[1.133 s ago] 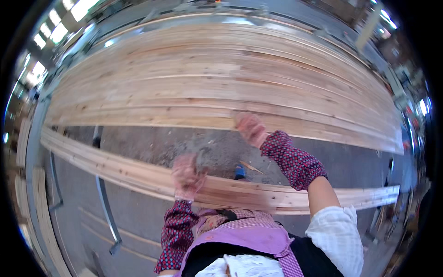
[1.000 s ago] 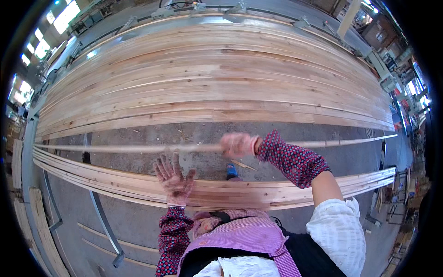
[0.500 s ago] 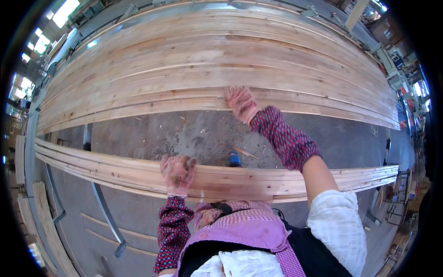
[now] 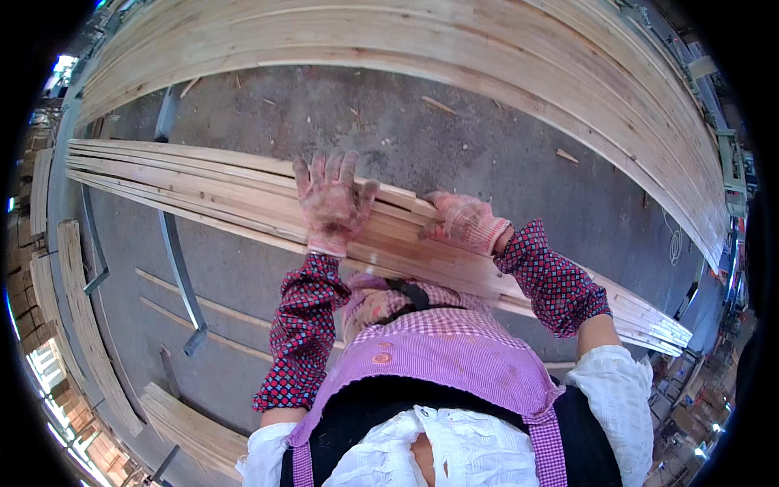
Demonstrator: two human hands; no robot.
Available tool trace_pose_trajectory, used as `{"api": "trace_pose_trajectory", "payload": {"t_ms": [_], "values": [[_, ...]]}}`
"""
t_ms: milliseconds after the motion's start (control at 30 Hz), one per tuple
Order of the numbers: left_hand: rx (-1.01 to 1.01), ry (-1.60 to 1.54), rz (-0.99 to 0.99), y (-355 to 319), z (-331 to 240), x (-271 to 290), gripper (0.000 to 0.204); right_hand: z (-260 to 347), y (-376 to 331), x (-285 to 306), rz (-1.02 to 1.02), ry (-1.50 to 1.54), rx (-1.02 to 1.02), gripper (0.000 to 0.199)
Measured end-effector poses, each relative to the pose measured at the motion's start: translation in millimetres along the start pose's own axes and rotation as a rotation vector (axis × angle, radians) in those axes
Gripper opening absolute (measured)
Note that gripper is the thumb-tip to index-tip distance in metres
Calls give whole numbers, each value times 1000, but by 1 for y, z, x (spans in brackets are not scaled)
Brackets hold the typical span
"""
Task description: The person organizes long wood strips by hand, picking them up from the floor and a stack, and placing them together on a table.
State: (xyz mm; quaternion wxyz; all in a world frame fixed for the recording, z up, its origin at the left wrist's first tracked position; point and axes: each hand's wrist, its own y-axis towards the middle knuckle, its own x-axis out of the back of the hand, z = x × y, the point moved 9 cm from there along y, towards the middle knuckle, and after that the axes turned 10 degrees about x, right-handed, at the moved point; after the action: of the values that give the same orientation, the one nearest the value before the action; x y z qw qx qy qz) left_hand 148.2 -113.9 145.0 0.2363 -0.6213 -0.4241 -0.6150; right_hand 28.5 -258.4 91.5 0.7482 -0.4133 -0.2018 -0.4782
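Note:
A long near stack of pale wooden strips (image 4: 235, 195) runs across in front of me, close to my body. Spread-fingered and flat, my left hand (image 4: 335, 203) in a soiled pink glove rests on top of the strips. To its right, my gloved right hand (image 4: 464, 223) curls its fingers round a wooden strip (image 4: 398, 197) on the far side of the stack. That strip's blunt end shows beside the right fingers. My right thumb and palm are partly hidden by the glove's angle.
Beyond a gap of grey floor (image 4: 406, 118) with wood scraps lies a wide bed of long boards (image 4: 349, 36). Metal support bars (image 4: 180, 276) stick out below the near stack at left. More boards (image 4: 89, 316) lie at the lower left.
My right hand has come back from the far boards to the near stack and closed on a strip. The left hand's fingers have spread. The view has tilted nearer to my body.

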Motion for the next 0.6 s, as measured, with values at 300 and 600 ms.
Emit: {"api": "trace_pose_trajectory", "payload": {"t_ms": [300, 600], "values": [[9, -53, -46, -1, 7, -10, 72, -9, -7, 12, -62, -18, -95, 57], [1059, -1431, -355, -25, 91, -12, 55, -15, -30, 42, -272, -82, -155, 51]]}}
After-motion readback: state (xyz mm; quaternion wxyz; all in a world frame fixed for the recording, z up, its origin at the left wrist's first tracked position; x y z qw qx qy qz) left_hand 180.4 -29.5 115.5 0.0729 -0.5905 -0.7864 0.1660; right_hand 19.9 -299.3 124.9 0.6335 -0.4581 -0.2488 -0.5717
